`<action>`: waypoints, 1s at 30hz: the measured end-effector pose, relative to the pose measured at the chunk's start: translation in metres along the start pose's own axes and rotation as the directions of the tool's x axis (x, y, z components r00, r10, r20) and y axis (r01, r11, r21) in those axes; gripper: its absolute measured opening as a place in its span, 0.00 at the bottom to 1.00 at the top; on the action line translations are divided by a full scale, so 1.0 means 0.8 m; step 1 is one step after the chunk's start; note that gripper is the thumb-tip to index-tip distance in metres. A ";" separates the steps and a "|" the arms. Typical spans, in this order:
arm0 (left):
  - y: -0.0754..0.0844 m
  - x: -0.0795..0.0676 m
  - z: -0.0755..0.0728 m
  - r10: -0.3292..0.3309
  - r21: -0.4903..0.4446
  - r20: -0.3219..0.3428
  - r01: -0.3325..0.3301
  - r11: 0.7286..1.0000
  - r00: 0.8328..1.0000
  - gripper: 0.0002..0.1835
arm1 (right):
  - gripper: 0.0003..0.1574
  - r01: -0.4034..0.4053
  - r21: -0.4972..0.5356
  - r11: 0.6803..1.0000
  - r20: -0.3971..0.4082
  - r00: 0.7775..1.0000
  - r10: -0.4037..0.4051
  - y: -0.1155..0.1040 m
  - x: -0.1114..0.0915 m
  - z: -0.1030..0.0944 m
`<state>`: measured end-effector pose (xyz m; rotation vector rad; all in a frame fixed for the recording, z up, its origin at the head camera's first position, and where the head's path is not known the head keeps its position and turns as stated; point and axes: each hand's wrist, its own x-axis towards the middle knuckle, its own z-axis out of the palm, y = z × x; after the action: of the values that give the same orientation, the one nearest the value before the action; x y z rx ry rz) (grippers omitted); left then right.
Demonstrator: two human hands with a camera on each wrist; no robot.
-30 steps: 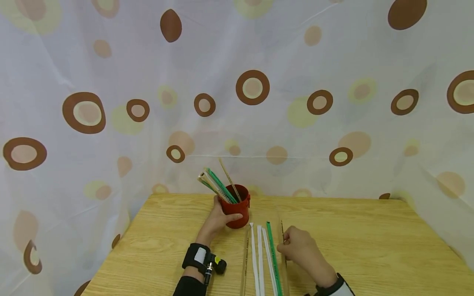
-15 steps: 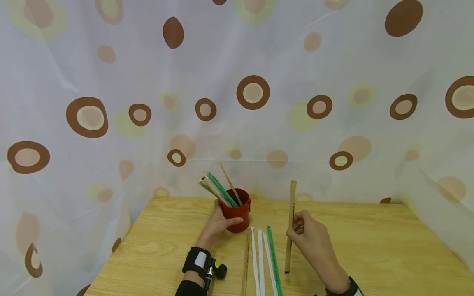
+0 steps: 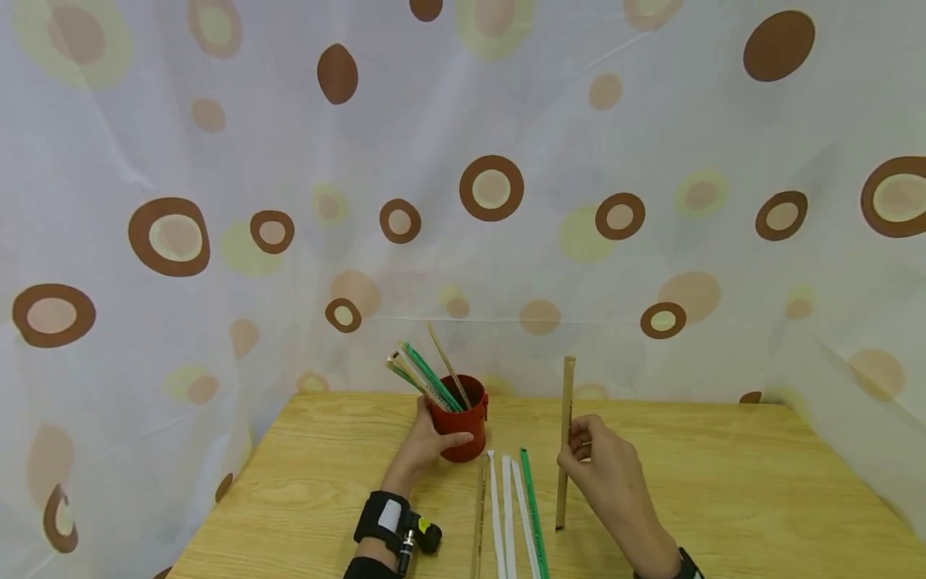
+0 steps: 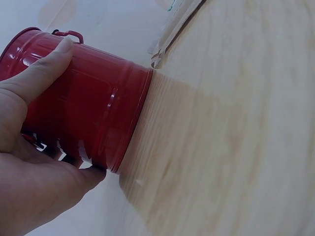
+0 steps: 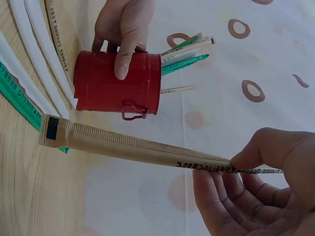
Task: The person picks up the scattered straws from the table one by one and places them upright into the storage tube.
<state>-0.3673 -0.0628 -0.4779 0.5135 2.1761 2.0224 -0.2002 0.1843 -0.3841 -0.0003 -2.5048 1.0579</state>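
My left hand grips a small red metal bucket from its left side, the thumb across its front and the fingers behind. The bucket stands upright on the table. Several paper-wrapped straws, green, white and brown, lean out of it to the left. Between thumb and fingertips, my right hand pinches a brown paper-wrapped straw with dark printing, held nearly upright to the right of the bucket. In the right wrist view, its dark-marked end points toward the table.
In front of the bucket lie several wrapped straws side by side: a brown straw, white straws and a green straw. The wooden table ends at a patterned curtain behind and at both sides.
My right hand has lifted the brown straw from the right end of the row and turned it nearly upright. My left hand has kept its grip on the bucket.
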 end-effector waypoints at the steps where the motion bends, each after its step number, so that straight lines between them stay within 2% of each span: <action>1: 0.000 0.000 0.000 -0.003 -0.002 0.000 0.003 1.000 1.000 0.54 | 0.12 0.001 -0.001 1.000 -0.001 1.000 -0.001 0.000 0.000 0.000; 9: -0.001 0.002 -0.001 0.008 -0.001 0.006 -0.008 1.000 1.000 0.54 | 0.11 -0.014 0.017 1.000 0.001 1.000 0.014 -0.001 0.001 0.003; 15: -0.002 0.003 -0.002 0.021 0.002 0.002 -0.021 1.000 1.000 0.54 | 0.12 0.018 0.058 0.998 -0.012 1.000 -0.017 -0.005 0.000 0.009; 18: -0.003 0.002 -0.002 0.022 -0.013 -0.009 -0.022 1.000 1.000 0.54 | 0.13 0.076 0.115 0.990 -0.042 0.997 -0.072 -0.009 0.001 0.019; 20: -0.003 0.001 -0.001 0.020 -0.012 -0.006 -0.020 1.000 1.000 0.54 | 0.14 0.166 0.158 0.973 -0.094 0.984 -0.153 -0.012 0.003 0.029; 21: -0.004 0.001 -0.001 0.018 -0.012 -0.002 -0.018 1.000 1.000 0.54 | 0.15 0.223 0.173 0.959 -0.128 0.971 -0.203 -0.015 0.006 0.035; 22: -0.004 0.002 -0.001 0.017 -0.011 0.002 -0.017 1.000 1.000 0.54 | 0.16 0.297 0.181 0.938 -0.172 0.948 -0.267 -0.017 0.011 0.040; 23: -0.003 0.002 -0.001 0.017 -0.005 0.004 -0.017 1.000 1.000 0.55 | 0.17 0.377 0.187 0.907 -0.223 0.916 -0.335 -0.021 0.018 0.045; 25: -0.001 0.004 -0.002 0.022 0.003 0.008 -0.023 1.000 1.000 0.55 | 0.17 0.519 0.179 0.836 -0.322 0.833 -0.449 -0.031 0.041 0.055; 26: 0.000 0.005 -0.003 0.018 -0.001 0.003 -0.018 1.000 1.000 0.55 | 0.16 0.571 0.171 0.803 -0.360 0.795 -0.489 -0.037 0.055 0.059; 28: 0.002 0.007 -0.005 0.016 -0.004 -0.012 -0.016 1.000 1.000 0.54 | 0.15 0.641 0.151 0.752 -0.411 0.733 -0.543 -0.048 0.085 0.070; 29: 0.004 0.007 -0.005 0.015 -0.006 -0.017 -0.015 1.000 1.000 0.54 | 0.15 0.654 0.144 0.742 -0.417 0.720 -0.554 -0.053 0.100 0.077; 30: 0.005 0.008 -0.006 0.014 -0.008 -0.019 -0.015 1.000 1.000 0.54 | 0.14 0.651 0.136 0.747 -0.403 0.725 -0.558 -0.057 0.112 0.084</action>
<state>-0.3742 -0.0650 -0.4728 0.5128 2.1802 2.0510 -0.3003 0.1201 -0.3607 0.6348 -1.8128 0.9851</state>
